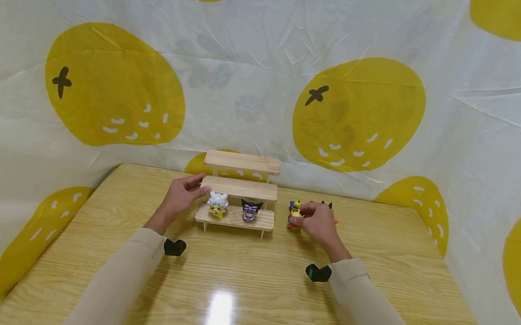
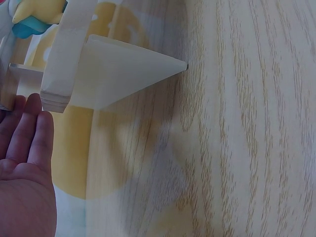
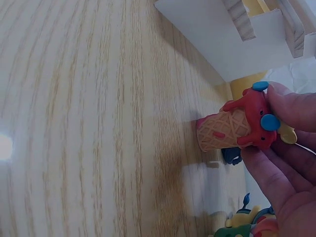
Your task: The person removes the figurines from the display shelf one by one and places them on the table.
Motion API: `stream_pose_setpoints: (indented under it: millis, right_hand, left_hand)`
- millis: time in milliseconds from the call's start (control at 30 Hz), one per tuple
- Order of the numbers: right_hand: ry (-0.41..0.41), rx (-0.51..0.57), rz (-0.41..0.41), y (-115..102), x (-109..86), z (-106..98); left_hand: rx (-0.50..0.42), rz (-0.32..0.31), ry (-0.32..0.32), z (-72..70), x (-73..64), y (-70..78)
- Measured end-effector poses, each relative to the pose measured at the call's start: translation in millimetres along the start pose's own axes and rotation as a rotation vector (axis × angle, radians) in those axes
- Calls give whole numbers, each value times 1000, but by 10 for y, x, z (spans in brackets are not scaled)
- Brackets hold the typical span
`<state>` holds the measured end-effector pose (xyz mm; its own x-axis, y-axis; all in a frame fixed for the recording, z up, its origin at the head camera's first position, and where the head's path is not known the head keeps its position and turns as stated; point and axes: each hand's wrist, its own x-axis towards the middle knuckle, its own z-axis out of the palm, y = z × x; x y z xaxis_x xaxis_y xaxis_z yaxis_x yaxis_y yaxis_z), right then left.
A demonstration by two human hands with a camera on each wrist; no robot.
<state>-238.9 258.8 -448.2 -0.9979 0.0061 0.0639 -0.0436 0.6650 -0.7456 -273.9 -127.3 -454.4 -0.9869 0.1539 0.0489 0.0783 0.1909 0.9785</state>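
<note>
A three-tier wooden display shelf (image 1: pixel 239 187) stands at the back of the table. My left hand (image 1: pixel 182 195) grips the left end of its middle tier with thumb and fingers; in the left wrist view the thumb is hidden. On the bottom tier stand a yellow figurine (image 1: pixel 217 205) with a white hood and a dark-eared purple figurine (image 1: pixel 250 211). Right of the shelf, my right hand (image 1: pixel 318 220) pinches a cone-shaped figurine (image 3: pixel 227 127) with a waffle body and red top by its upper end. Whether its base touches the table, I cannot tell.
Close by the right hand are more figurines: a yellow-and-blue one (image 1: pixel 294 205), a black-eared one (image 1: pixel 328 205) partly hidden, and a green-and-yellow one (image 3: pixel 242 222). A white cloth (image 1: pixel 255 38) printed with yellow fruit hangs behind the wooden table (image 1: pixel 265 292).
</note>
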Motion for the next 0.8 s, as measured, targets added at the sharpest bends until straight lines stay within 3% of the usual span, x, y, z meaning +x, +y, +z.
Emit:
stream_pose_setpoints:
  millis: [267, 600, 800]
  right_hand:
    - [2, 38, -5, -39, -22, -29]
    - [92, 146, -15, -181, -66, -107]
    - [46, 278, -28, -323, -164, -124]
  left_hand:
    - [7, 1, 0, 1, -7, 8]
    - [15, -4, 3, -3, -5, -5]
    - [19, -1, 7, 2, 2, -2]
